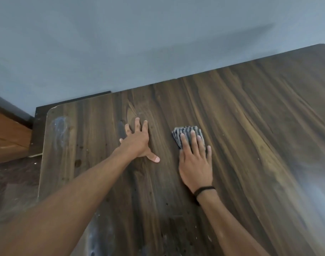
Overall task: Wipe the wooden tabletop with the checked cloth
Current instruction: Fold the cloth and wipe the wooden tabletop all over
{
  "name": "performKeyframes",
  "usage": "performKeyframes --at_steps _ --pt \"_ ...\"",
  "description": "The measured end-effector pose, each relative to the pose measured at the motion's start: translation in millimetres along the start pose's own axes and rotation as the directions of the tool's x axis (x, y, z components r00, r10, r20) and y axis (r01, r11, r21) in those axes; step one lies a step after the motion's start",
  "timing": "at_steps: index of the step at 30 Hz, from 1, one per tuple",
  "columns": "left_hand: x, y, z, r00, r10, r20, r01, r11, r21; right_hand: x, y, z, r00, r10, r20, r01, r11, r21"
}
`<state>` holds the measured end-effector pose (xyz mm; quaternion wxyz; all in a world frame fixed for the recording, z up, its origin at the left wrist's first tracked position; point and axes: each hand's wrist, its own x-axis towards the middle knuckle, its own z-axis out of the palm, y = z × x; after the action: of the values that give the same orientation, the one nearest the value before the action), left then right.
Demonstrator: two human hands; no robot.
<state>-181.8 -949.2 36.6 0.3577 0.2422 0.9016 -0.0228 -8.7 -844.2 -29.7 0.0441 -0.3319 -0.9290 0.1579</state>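
Observation:
The dark wooden tabletop fills most of the head view, its grain running away from me. A folded grey-and-dark checked cloth lies flat on it near the middle. My right hand presses palm-down on the cloth's near part, fingers straight and together; only the cloth's far end shows beyond my fingertips. My left hand rests flat on the bare wood to the cloth's left, fingers spread, holding nothing. A black band circles my right wrist.
A grey wall runs along the table's far edge. The table's left edge and rounded far-left corner have pale smears. Left of the table lie a dark floor and an orange-brown wooden piece.

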Motion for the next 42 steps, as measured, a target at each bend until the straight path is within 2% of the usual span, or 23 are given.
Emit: performKeyframes --at_steps 1,4,7,9,13,17,21,25,26,29,30,32,34,37,38,42 --pt "-0.1 0.3 0.5 1.0 0.002 -0.005 -0.002 1.0 -0.003 -4.7 -7.6 1.6 1.0 -0.001 -0.005 0.001 1.0 -0.008" --pt "-1.5 -1.4 3.4 1.0 0.005 -0.016 -0.005 1.0 -0.014 -44.9 6.8 5.9 0.991 -0.134 0.019 0.135 0.99 -0.038" --pt "-8.9 -2.7 6.8 0.998 0.023 -0.062 -0.024 0.999 -0.027 -38.2 27.2 -4.5 1.0 -0.005 -0.024 0.005 1.0 -0.024" --pt "-16.5 -1.5 12.5 0.994 0.055 -0.099 -0.058 0.998 -0.023 -34.2 12.9 -4.1 0.998 0.069 -0.013 -0.07 0.997 -0.014" --pt "-37.6 0.2 32.2 0.994 0.089 -0.069 -0.089 0.996 0.01 -80.8 22.9 1.2 0.991 -0.129 0.022 0.13 0.991 -0.03" --pt "-54.4 3.1 51.5 0.998 0.065 0.013 -0.066 0.998 0.011 -58.7 18.4 -5.4 1.0 0.009 -0.008 -0.009 1.0 0.006" --pt "-60.9 6.2 67.6 0.999 0.049 -0.015 -0.049 0.999 0.016 -93.6 25.5 1.2 0.987 -0.154 0.041 0.155 0.988 -0.026" --pt "-62.0 8.4 62.3 1.0 0.022 -0.015 -0.022 1.0 -0.001 -89.8 29.7 -10.2 1.0 0.011 0.029 -0.011 1.0 0.022" --pt "-62.3 9.2 61.7 1.0 0.019 -0.012 -0.019 1.0 0.003 -95.5 22.3 -9.8 0.999 0.016 0.028 -0.017 1.0 0.021" --pt "-62.9 10.5 63.0 1.0 0.019 -0.024 -0.019 1.0 0.003 -128.9 35.2 -7.7 0.986 -0.145 0.078 0.145 0.989 0.007" --pt "-63.5 10.2 63.6 0.999 0.021 -0.03 -0.021 1.0 0.003 -135.9 47.7 -12.6 0.986 -0.129 0.102 0.13 0.991 -0.003" --pt "-63.7 9.1 62.5 0.999 0.016 -0.037 -0.016 1.0 -0.001 -126.9 57.3 -18.1 0.998 -0.018 0.059 0.017 1.0 0.01" --pt "-64.6 10.0 60.6 1.0 0.008 -0.02 -0.008 1.0 -0.001 -124.6 43.4 -16.8 0.997 0.066 0.039 -0.067 0.997 0.027" --pt "-68.2 11.5 61.8 1.0 0.004 -0.019 -0.003 0.999 0.037 -154.8 46.0 -7.7 0.992 -0.12 0.037 0.121 0.993 -0.005" --pt "-71.9 12.5 63.2 1.0 0.003 -0.029 -0.001 0.999 0.049 -162.0 56.6 -10.3 0.988 -0.141 0.059 0.143 0.99 -0.018" --pt "-90.5 18.1 76.6 1.0 -0.001 -0.026 0.003 0.998 0.061 -144.5 47.9 -17.3 1.0 0.012 -0.003 -0.012 1.0 -0.001"
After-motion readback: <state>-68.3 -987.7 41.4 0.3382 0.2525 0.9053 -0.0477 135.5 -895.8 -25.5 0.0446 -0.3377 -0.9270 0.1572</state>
